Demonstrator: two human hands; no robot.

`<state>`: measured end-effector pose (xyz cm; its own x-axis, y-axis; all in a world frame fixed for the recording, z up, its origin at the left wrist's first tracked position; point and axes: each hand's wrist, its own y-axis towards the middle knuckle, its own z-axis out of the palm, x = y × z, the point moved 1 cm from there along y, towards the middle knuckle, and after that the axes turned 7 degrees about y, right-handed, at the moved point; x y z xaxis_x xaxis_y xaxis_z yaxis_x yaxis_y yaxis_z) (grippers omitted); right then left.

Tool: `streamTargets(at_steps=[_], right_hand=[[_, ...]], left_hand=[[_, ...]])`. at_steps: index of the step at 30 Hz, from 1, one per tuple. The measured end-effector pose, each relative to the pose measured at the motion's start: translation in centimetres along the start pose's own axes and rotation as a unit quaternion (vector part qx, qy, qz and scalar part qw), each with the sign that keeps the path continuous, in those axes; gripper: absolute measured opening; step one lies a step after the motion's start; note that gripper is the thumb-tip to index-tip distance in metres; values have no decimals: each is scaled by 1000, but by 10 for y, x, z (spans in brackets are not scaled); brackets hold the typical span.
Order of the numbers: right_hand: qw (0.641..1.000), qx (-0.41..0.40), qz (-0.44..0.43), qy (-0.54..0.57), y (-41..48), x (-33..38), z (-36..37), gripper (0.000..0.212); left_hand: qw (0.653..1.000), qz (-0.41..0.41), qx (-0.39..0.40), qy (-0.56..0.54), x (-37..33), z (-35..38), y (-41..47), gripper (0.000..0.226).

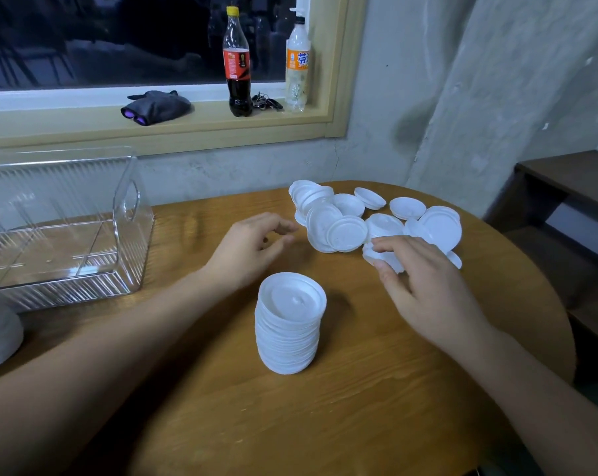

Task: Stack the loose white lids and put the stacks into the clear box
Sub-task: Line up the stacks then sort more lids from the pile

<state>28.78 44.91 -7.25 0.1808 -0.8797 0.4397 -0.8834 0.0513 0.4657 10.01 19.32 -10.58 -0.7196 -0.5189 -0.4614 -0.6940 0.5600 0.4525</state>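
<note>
A tidy stack (289, 324) of white lids stands upright on the round wooden surface (359, 424), near the middle, between the person's two forearms. Behind it and to the right, the loose lids (345, 221) lie in a jumbled heap, some overlapping and some leaning on each other. The right hand (428, 286) reaches into the near edge of that heap and pinches one lid (387, 257) between thumb and fingertips. The left hand (253, 249) hovers just left of the heap with its fingers loosely curled, grasping nothing. The clear box (129, 235) sits at the left side of the surface, well apart from the heap, with ribbed walls, a handle cut-out on the end facing the lids, and dividers inside. On the windowsill (201, 123) behind stand a cola bottle (237, 63) and a bottle with an orange label (297, 63), with a bunch of keys (266, 103) between them and a dark pouch (156, 106) further left.
</note>
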Motion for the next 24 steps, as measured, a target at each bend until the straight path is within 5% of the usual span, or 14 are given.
streamTargets(at_steps=[6,15,24], right_hand=[[997,8,72,-37,1,-32,9,34],[994,-25,104,-3,-3,-42,19,31],[992,-14,121,45,-4,-42,19,7]], left_hand=[[987,131,23,88,-5,29,36,34],[965,214,13,153,-16,64,63,41],[960,234,-36,152,-18,65,56,14]])
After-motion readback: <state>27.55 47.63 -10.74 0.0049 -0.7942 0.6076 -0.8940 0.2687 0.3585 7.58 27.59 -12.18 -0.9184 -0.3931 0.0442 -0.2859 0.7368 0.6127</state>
